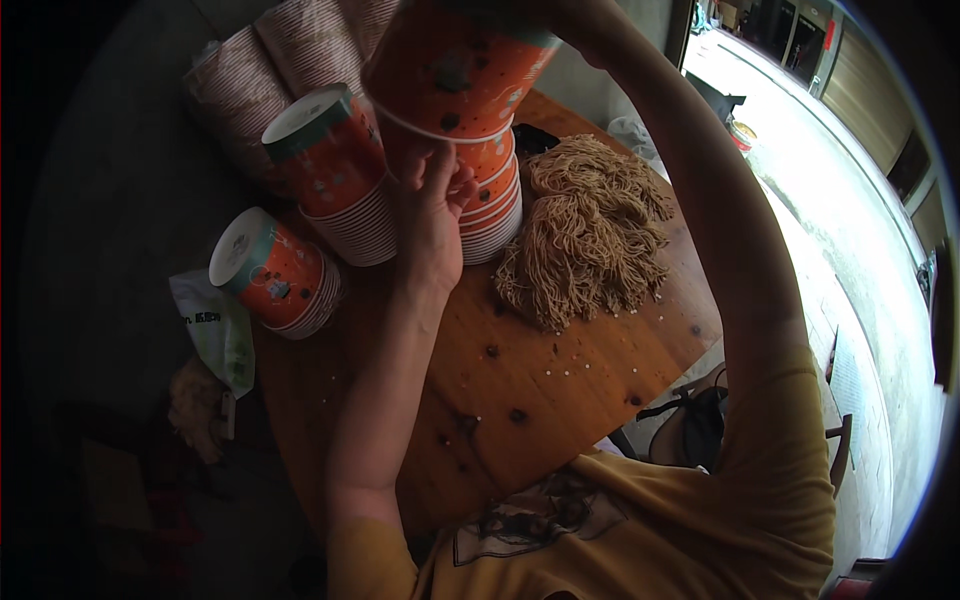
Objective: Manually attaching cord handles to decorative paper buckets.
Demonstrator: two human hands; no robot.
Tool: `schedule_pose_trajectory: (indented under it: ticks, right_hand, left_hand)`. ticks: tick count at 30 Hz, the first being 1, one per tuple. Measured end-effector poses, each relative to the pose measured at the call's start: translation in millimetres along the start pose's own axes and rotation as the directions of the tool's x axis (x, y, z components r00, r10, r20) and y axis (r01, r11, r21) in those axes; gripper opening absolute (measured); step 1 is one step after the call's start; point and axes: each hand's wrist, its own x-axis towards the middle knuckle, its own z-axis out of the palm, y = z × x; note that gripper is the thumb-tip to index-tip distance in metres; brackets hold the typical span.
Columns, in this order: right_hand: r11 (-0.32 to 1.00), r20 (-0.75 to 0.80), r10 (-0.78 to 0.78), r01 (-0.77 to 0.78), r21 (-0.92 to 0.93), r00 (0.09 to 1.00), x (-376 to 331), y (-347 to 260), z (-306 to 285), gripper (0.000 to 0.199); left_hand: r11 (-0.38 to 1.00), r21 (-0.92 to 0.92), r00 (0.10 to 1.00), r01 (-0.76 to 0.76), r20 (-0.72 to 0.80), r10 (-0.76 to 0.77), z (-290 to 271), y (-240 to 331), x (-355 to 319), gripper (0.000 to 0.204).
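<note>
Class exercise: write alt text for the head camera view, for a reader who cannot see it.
Seen from above, a person's left hand touches a stack of orange paper cups on a wooden table, while the right arm lifts another orange cup above it; the right hand is out of view. Two more cup stacks stand at left, a heap of dry noodles at right.
</note>
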Motion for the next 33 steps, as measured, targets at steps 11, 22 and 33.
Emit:
schedule_pose_trajectory:
  ticks: [11, 22, 33]
  right_hand:
    - [0.368, 0.238, 0.622, -0.547, 0.752, 0.746, -118, 72, 119, 0.066]
    - [0.411, 0.172, 0.394, -0.34, 0.846, 0.903, -78, 32, 92, 0.073]
    - [0.055, 0.244, 0.46, -0.301, 0.952, 0.854, -121, -74, 82, 0.041]
  left_hand:
    - [0.99, -0.052, 0.992, 0.129, 0.015, -0.128, -20, 21, 2, 0.042]
    - [0.999, -0.011, 0.993, -0.052, 0.109, 0.053, 8, 69, 1, 0.049]
    - [0.98, 0.132, 0.988, -0.151, 0.031, 0.149, 0, 124, -112, 0.037]
